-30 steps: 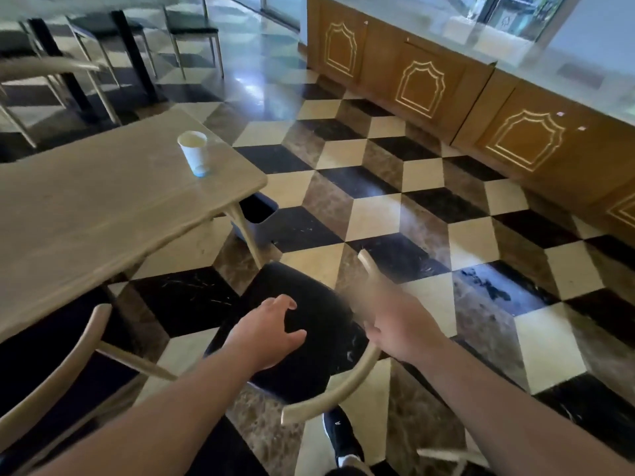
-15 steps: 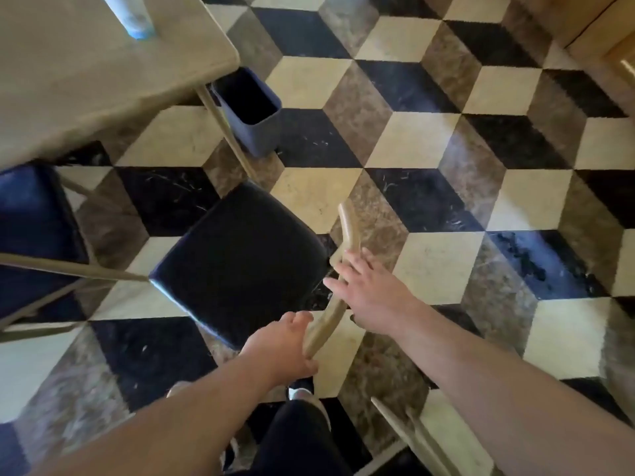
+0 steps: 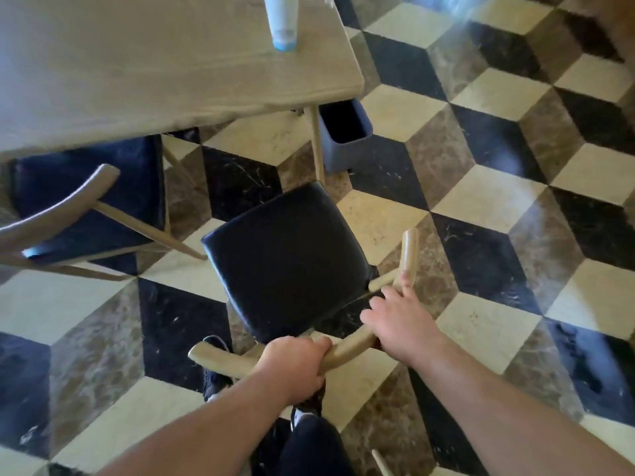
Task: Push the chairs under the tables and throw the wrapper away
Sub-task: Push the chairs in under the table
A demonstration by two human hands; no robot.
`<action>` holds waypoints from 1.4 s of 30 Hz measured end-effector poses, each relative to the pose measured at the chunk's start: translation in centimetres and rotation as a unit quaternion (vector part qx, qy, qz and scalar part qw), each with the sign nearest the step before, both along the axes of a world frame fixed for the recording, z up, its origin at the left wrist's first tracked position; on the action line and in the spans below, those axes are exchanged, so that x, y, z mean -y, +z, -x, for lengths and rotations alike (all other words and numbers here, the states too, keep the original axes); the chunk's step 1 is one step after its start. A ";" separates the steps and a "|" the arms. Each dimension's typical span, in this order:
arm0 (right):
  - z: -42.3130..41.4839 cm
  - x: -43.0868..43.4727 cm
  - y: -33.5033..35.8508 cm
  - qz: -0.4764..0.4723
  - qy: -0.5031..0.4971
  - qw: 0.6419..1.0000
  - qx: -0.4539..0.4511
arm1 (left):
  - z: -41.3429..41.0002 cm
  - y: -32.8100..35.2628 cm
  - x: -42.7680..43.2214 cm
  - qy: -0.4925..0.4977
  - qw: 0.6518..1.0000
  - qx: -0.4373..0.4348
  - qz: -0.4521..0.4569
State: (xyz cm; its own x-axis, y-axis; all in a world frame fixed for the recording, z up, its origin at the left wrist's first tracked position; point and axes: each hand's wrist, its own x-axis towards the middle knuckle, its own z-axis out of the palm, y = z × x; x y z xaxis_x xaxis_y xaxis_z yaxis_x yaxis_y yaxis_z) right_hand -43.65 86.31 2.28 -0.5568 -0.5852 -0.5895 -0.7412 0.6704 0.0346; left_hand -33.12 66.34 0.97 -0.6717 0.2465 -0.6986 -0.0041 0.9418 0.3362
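A chair [image 3: 285, 259] with a black seat and a curved pale wooden backrest stands on the checkered floor, just outside the corner of the wooden table [image 3: 137, 70]. My left hand [image 3: 292, 364] is closed around the backrest near its middle. My right hand [image 3: 400, 321] grips the same rail further right, one finger stretched along it. A grey bin [image 3: 343, 135] stands on the floor beside the table leg. No wrapper is in view.
A second black-seated chair [image 3: 86, 197] sits partly under the table at the left. A white paper cup [image 3: 282, 22] stands near the table's right edge. My shoes and dark trousers [image 3: 309, 441] are just behind the held chair.
Both hands have closed on the chair's backrest; one second ago the left was still open above the seat. The chair has turned and now faces the table corner, closer to the table leg.
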 end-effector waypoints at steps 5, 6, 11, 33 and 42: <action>1.6 6.7 0.4 0.016 -0.057 0.998 0.002 | 2.0 0.0 7.4 0.035 0.998 -0.048 0.005; 2.1 8.1 0.3 0.019 -0.064 0.998 0.001 | 2.7 0.0 9.2 0.040 0.998 -0.054 0.006; 5.0 15.1 -0.3 0.028 -0.094 0.995 -0.015 | 6.3 -0.3 17.5 0.052 0.993 -0.104 0.017; 8.6 39.0 -2.1 0.106 -0.060 0.992 0.037 | 7.9 -0.8 50.7 0.259 0.935 -0.120 0.212; 11.6 42.0 -1.9 0.064 -0.053 0.996 0.027 | 6.8 -1.5 54.8 0.223 0.953 -0.040 0.202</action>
